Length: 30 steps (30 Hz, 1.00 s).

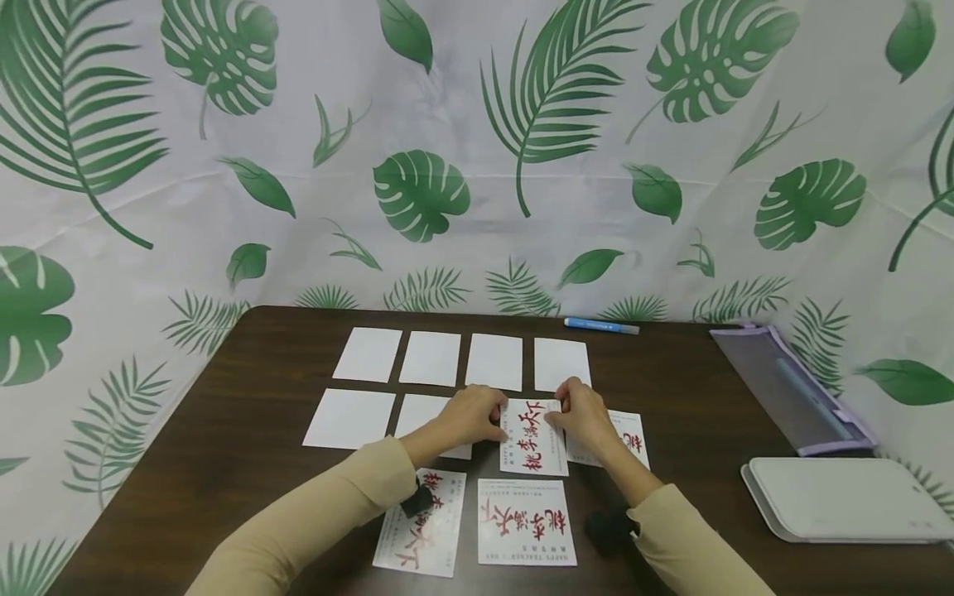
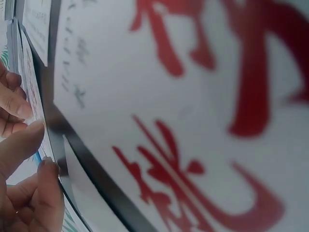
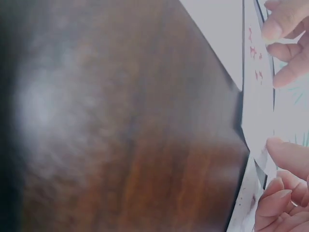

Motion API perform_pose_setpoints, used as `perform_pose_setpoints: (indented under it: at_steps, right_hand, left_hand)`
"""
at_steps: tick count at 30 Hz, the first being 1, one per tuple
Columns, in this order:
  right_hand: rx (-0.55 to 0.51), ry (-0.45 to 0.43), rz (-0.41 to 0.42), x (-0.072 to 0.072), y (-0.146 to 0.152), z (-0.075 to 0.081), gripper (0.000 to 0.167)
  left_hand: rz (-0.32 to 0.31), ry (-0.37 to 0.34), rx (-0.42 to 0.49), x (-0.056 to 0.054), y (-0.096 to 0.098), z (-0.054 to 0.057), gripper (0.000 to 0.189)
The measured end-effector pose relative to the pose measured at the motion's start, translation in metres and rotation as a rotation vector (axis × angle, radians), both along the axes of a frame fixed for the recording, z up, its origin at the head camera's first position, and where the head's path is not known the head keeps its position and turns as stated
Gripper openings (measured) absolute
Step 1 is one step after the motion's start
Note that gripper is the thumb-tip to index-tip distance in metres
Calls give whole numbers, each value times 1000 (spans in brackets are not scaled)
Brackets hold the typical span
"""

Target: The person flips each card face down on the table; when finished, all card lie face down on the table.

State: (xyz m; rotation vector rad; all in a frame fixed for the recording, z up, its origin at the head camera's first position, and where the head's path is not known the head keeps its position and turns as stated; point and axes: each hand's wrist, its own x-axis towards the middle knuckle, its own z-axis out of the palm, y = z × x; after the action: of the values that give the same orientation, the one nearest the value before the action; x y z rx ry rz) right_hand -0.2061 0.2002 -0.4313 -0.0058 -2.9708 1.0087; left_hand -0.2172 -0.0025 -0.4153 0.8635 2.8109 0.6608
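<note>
Both hands hold a white card [image 1: 532, 459] printed with red and grey Chinese characters, near the middle of the table. My left hand [image 1: 471, 415] pinches its left edge with thumb and fingers; my right hand [image 1: 586, 416] pinches the right edge near the top. Another printed card [image 1: 632, 429] lies partly hidden under the right hand. Two more printed cards lie closer to me: one [image 1: 527, 521] sideways, the other [image 1: 417, 542] partly covered by the left wrist's black camera. The left wrist view shows red characters [image 2: 251, 87] close up.
Blank white cards form a back row [image 1: 428, 358], with two more [image 1: 349, 420] in front, one partly behind the left hand. A blue marker [image 1: 599, 325] lies at the table's back edge. To the right are a purple-edged mesh pouch [image 1: 782, 393] and a white flat case [image 1: 850, 497].
</note>
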Motion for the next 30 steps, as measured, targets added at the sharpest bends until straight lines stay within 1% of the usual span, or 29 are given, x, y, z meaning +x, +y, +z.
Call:
perform_pose_setpoints:
  at_steps: [5, 8, 11, 13, 14, 16, 18, 19, 21, 23, 25, 26, 27, 28, 30]
  right_hand:
    - [-23, 5, -18, -1, 3, 5, 28]
    - [-69, 24, -35, -1, 5, 6, 25]
    - [-131, 39, -47, -2, 7, 6, 19]
    - [-204, 35, -47, -2, 8, 6, 16]
    - [-244, 34, -43, -2, 8, 6, 15]
    - [-334, 32, -40, -2, 8, 6, 14]
    - [-428, 31, -33, -2, 8, 7, 15]
    - [-460, 34, -31, -2, 7, 7, 15]
    - [-521, 32, -39, -2, 5, 9, 17]
    - [-572, 25, -52, -1, 1, 12, 19]
    - [-617, 30, -76, 0, -3, 14, 21]
    - [-638, 36, -92, 0, -5, 15, 22]
    - [-657, 52, -108, 1, -7, 15, 23]
    - [-676, 77, -120, 2, -10, 15, 23]
    - [-692, 127, -133, 5, -15, 16, 23]
  left_hand:
    - [-6, 12, -31, 0, 4, 3, 50]
    - [-1, 12, -35, 1, 5, 6, 51]
    - [16, 17, -36, 2, 3, 6, 57]
    - [37, 23, -12, 2, 1, 5, 60]
    - [53, 25, 14, 1, 0, 5, 60]
    - [85, 12, 109, -1, -4, 5, 56]
    - [115, -41, 256, -5, -7, 6, 47]
    - [133, -87, 337, -7, -8, 7, 42]
    - [165, -224, 509, -9, -11, 9, 34]
    - [204, -372, 648, -9, -14, 13, 29]
    - [246, -484, 735, -8, -16, 17, 28]
    - [263, -521, 765, -7, -18, 19, 27]
    - [273, -539, 780, -7, -19, 21, 27]
    - [288, -542, 791, -6, -19, 23, 27]
    - [319, -526, 799, -4, -20, 26, 26]
